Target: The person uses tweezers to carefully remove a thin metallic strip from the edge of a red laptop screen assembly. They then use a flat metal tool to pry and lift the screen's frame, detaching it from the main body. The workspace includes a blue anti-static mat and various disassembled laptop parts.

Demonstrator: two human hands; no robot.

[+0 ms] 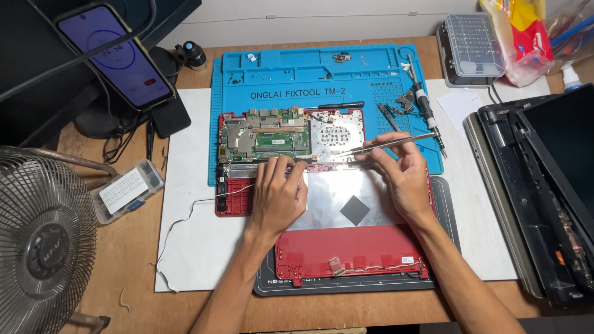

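Two hands are busy over a red laptop (346, 250) that lies open, with its insides showing, in the middle of the desk. My left hand (278, 195) lies flat on the laptop, fingers close together and pressing down near the hinge, just under the green board (266, 139). I think it holds the laptop steady so it does not slide. My right hand (405, 176) pinches a pair of thin metal tweezers (387, 145) between thumb and fingers. The tips point left, toward the hinge, near my left fingertips. I think the tweezers are there because the part at the hinge is too small for fingers. A shiny silver sheet (346, 192) with a dark square on it covers the laptop between my hands. The top half of the laptop rests on a blue work mat (322, 74) with little trays along its top, and the bottom half rests on a dark mat (448, 210). Both mats sit on a white sheet (192, 216) on a brown wooden desk (130, 266). A screwdriver (427, 105) lies on the blue mat to the right. A phone (114, 52) on a stand is at the top left, a fan (43, 241) at the lower left, and another dark laptop (544, 185), taken apart, at the right.
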